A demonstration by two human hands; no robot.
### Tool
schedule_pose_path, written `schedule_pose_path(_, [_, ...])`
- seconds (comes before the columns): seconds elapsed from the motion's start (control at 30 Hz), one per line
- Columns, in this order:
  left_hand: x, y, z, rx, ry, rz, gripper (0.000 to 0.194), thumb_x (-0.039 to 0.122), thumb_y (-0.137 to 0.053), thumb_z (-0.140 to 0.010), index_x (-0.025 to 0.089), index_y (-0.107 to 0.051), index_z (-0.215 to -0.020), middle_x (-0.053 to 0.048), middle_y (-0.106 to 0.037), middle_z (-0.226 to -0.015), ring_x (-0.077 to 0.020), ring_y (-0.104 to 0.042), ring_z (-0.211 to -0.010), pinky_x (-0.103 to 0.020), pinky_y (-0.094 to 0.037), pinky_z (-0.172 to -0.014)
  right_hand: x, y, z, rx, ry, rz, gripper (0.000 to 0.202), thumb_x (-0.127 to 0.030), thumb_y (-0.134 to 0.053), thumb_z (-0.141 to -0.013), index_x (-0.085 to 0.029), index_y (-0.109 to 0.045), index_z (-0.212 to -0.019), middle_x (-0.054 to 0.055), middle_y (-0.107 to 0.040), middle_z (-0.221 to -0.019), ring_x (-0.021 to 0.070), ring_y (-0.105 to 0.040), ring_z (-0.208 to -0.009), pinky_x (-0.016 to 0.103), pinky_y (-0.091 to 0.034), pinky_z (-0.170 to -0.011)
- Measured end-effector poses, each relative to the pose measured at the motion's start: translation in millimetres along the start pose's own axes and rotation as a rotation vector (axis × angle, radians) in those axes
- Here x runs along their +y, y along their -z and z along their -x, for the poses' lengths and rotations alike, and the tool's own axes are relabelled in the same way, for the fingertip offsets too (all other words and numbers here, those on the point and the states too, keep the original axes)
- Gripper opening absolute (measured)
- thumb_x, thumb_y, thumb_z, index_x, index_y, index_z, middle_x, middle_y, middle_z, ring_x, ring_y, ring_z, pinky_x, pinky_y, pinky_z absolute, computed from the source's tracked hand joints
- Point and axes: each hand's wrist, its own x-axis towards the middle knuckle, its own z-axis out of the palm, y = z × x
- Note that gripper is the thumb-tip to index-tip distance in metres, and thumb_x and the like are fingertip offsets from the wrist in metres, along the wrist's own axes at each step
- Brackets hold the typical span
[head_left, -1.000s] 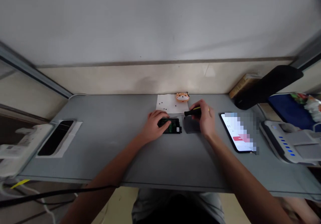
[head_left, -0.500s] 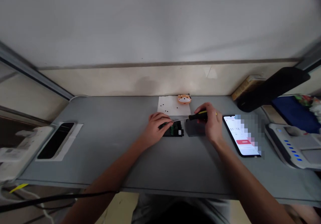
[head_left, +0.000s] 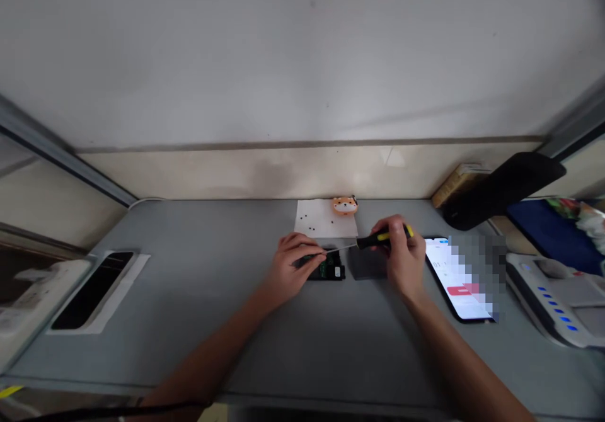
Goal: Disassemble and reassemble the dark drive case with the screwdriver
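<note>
My right hand (head_left: 401, 252) is closed around the black and yellow handle of a screwdriver (head_left: 373, 239), whose thin shaft points left. The fingertips of my left hand (head_left: 295, 261) are pinched together at the shaft's tip, above a small black device with a green circuit board (head_left: 333, 268). Whether a tiny part sits between those fingertips is too small to tell. A dark flat piece (head_left: 366, 264) lies under the screwdriver, right of the device. Behind them, a white paper (head_left: 316, 219) carries several tiny dark screws and an orange animal-faced case (head_left: 345, 206).
A lit phone (head_left: 456, 283) lies on the right of the grey table (head_left: 198, 283), near a white device with blue lights (head_left: 558, 296). At the back right are a black cylindrical object (head_left: 505, 189) and a box (head_left: 458, 182). Another phone (head_left: 94, 290) rests at the left.
The view has tilted, so the whole scene sits lower. My right hand and the screwdriver handle have turned slightly, and the shaft tip remains at my left fingertips.
</note>
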Motion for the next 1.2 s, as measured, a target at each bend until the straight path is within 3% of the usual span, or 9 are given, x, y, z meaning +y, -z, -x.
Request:
schedule_pose_path(0.07, [0.7,3.4,0.1,-0.092,0.032,-0.028,0.033,0.053,-0.063,-0.097,0.027,-0.072,-0.117,-0.006,-0.076,-0.108,-0.0247,-0.068,-0.105,-0.046,-0.048,-0.1,-0.6,3.1,-0.3,0.002,0.092,0.043,0.056,-0.073,-0.055,-0.086,-0.023,-0.063,-0.063,0.001,-0.059,-0.059,0.0138,-0.055,-0.052,0.024,-0.044,-0.045])
schedule_pose_path(0.17, [-0.3,6.6,-0.2,-0.309,0.052,-0.12,0.077,0.062,-0.074,-0.085,0.028,-0.048,-0.149,-0.01,-0.067,-0.136,-0.0316,-0.06,-0.128,-0.051,-0.041,-0.114,-1.2,7.4,-0.4,-0.021,0.25,0.182,0.051,-0.063,-0.052,-0.093,-0.023,-0.064,-0.062,0.0,-0.059,-0.055,0.0141,-0.054,-0.049,0.026,-0.043,-0.047])
schedule_pose_path(0.23, [-1.2,6.3,-0.4,-0.428,0.03,-0.177,0.087,0.065,-0.073,-0.085,0.029,-0.039,-0.156,-0.011,-0.06,-0.147,-0.0337,-0.055,-0.135,-0.052,-0.038,-0.117,-1.0,8.8,0.1,-0.068,0.319,0.265,0.047,-0.056,-0.053,-0.094,-0.024,-0.064,-0.062,0.0,-0.06,-0.054,0.0145,-0.054,-0.048,0.027,-0.043,-0.047])
schedule_pose_path(0.3, [-2.0,4.7,-0.2,-0.478,0.002,-0.204,0.083,0.064,-0.069,-0.089,0.029,-0.036,-0.157,-0.012,-0.056,-0.151,-0.0338,-0.053,-0.138,-0.051,-0.038,-0.118,-0.3,8.6,0.9,-0.123,0.346,0.308,0.044,-0.052,-0.054,-0.093,-0.024,-0.063,-0.061,0.0,-0.06,-0.052,0.0145,-0.054,-0.047,0.027,-0.043,-0.048])
schedule_pose_path(0.53, [-6.1,-0.5,1.9,-0.483,-0.003,-0.21,0.068,0.05,-0.062,-0.097,0.026,-0.036,-0.156,-0.011,-0.06,-0.148,-0.0316,-0.057,-0.134,-0.05,-0.041,-0.115,8.5,4.8,4.4,-0.218,0.343,0.357,0.039,-0.048,-0.055,-0.094,-0.023,-0.065,-0.065,0.0,-0.062,-0.054,0.0144,-0.054,-0.047,0.027,-0.042,-0.049])
schedule_pose_path(0.77, [-8.1,-3.2,1.0,-0.496,0.048,-0.186,0.07,0.049,-0.062,-0.097,0.03,-0.032,-0.158,-0.009,-0.061,-0.146,-0.0313,-0.058,-0.134,-0.051,-0.039,-0.116,12.7,4.1,5.9,-0.19,0.313,0.384,0.043,-0.053,-0.052,-0.093,-0.024,-0.064,-0.063,0.001,-0.062,-0.054,0.0151,-0.053,-0.049,0.029,-0.042,-0.051])
schedule_pose_path(1.2, [-5.3,-1.7,-0.7,-0.494,0.041,-0.201,0.068,0.05,-0.064,-0.096,0.028,-0.037,-0.155,-0.009,-0.06,-0.148,-0.0309,-0.056,-0.134,-0.048,-0.038,-0.116,9.8,3.6,6.8,-0.21,0.332,0.397,0.042,-0.051,-0.052,-0.093,-0.025,-0.064,-0.063,0.002,-0.065,-0.055,0.0157,-0.056,-0.049,0.029,-0.043,-0.052])
